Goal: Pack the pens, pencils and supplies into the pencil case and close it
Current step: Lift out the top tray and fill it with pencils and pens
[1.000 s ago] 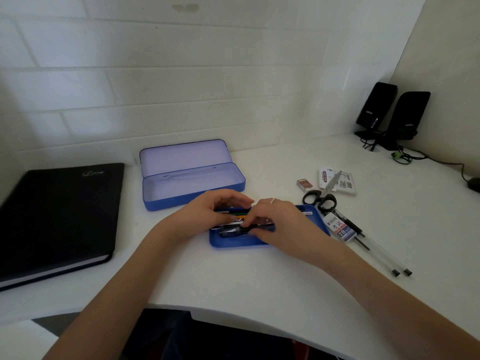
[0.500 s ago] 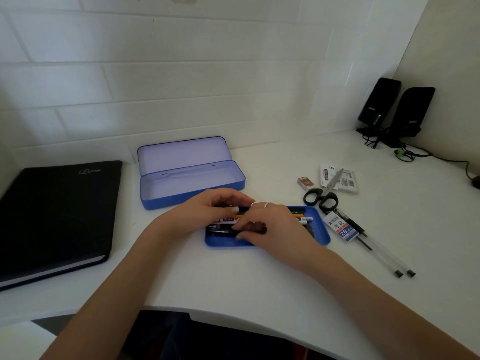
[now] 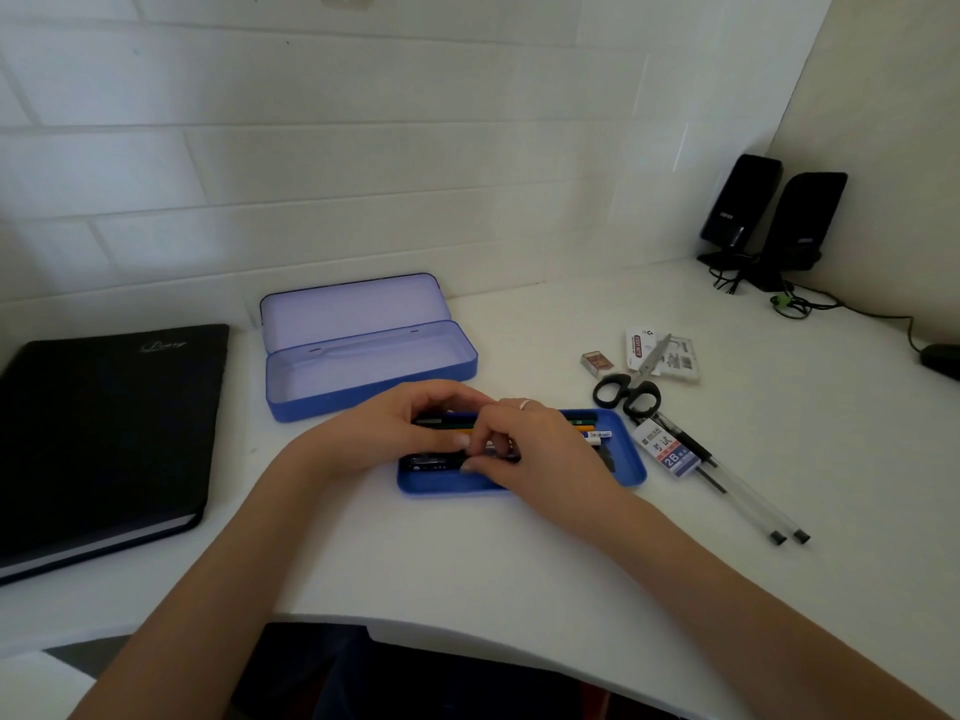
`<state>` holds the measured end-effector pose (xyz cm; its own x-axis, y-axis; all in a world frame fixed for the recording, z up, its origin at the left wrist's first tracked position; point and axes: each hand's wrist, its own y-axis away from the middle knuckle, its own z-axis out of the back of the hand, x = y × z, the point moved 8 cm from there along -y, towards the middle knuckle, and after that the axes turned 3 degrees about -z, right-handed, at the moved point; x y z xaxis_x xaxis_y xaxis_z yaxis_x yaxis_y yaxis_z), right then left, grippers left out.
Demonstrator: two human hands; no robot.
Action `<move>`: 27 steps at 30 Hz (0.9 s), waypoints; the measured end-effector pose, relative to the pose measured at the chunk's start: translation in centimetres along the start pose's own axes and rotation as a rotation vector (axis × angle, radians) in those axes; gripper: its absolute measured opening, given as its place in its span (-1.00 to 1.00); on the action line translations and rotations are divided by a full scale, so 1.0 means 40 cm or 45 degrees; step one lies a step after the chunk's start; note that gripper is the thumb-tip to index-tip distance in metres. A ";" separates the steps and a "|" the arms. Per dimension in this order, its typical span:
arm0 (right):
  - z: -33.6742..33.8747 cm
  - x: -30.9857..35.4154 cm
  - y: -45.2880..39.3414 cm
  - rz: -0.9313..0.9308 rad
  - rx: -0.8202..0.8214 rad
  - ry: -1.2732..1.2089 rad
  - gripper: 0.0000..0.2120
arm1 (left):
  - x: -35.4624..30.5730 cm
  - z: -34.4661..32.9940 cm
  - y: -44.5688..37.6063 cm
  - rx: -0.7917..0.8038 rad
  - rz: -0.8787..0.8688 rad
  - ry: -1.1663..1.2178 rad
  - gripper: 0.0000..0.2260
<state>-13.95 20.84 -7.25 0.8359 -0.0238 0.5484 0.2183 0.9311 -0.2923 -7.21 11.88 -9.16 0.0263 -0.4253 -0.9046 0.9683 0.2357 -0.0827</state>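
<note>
The blue pencil case stands open and empty at the back, lid up. In front of it a blue tray insert holds coloured pencils and a black pen. My left hand curls over the pencils at the tray's left half. My right hand lies across the tray's middle, fingertips pinched on the black pen. Black scissors, a 2B lead box, two clear pens, a small brown box and a printed packet lie to the right of the tray.
A black notebook lies at the left. Two black speakers with cables stand in the far right corner against the wall. A dark object sits at the right edge. The desk's front edge curves in near me.
My right hand has slid left along the tray with the black pen, uncovering the pencil tips at the tray's right end. My left hand stays over the pencils.
</note>
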 end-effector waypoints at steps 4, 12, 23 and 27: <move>0.002 0.001 0.002 0.005 0.027 -0.001 -0.88 | 0.000 0.001 0.004 0.023 0.011 -0.055 -0.63; 0.240 -0.140 0.013 -0.388 -0.387 0.060 -0.87 | -0.004 -0.002 0.008 0.041 0.036 -0.103 -0.60; 0.311 -0.352 0.109 -1.120 0.017 0.364 -0.89 | -0.003 0.000 0.009 0.025 0.049 -0.103 -0.60; 0.310 -0.354 0.118 -1.140 0.089 0.258 -0.88 | -0.002 0.000 0.008 0.026 0.051 -0.103 -0.60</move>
<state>-30.99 30.10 -6.68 0.4431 -0.8036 0.3973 0.8010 0.5539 0.2270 -6.88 11.98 -9.11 0.0841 -0.4854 -0.8702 0.9709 0.2364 -0.0380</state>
